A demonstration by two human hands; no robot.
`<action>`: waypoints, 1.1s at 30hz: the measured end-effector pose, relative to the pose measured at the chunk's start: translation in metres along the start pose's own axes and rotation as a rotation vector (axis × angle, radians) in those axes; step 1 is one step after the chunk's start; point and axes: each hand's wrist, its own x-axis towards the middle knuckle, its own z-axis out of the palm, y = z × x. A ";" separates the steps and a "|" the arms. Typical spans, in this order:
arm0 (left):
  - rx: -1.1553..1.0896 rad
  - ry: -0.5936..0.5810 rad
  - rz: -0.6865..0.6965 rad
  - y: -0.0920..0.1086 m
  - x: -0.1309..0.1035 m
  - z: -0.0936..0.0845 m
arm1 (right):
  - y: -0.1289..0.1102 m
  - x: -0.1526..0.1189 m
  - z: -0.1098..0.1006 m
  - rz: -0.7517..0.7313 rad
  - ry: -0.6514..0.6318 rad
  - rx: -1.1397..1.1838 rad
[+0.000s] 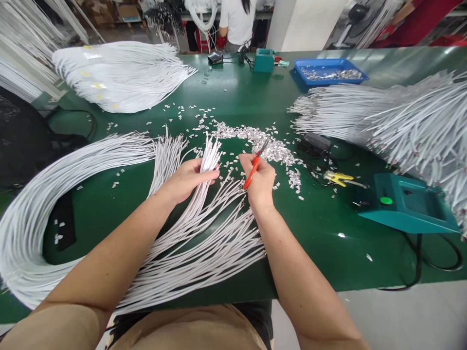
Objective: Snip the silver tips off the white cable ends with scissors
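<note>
My left hand (189, 180) is closed around a bunch of thin white cables (208, 160), its thumb lying across them and their ends pointing away from me. My right hand (260, 182) grips a slim orange-handled tool (253, 170) with a pointed metal tip; whether it is scissors or another kind I cannot tell. The thumb and forefinger of that hand come close together, and anything tiny between them is too small to make out. More loose white cables (219, 248) fan out below both hands. Small silvery-white pieces (251, 136) lie scattered just beyond them.
A long looped cable bundle (22, 228) curves around the left. Another bundle (120, 78) lies at the back left, more cables (408, 112) at the right. A teal device (408, 204), yellow-handled tool (339, 179), black adapter (314, 144) and blue tray (330, 65) stand on the green table (310, 248).
</note>
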 end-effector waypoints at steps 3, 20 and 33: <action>-0.003 0.061 0.033 -0.002 0.001 0.001 | -0.004 -0.002 0.000 -0.049 -0.098 -0.004; -0.024 0.156 0.137 -0.002 0.001 0.000 | -0.005 0.002 -0.006 0.003 -0.420 -0.345; 0.139 0.225 0.180 -0.003 0.001 0.002 | 0.000 0.003 -0.007 -0.254 -0.512 -1.028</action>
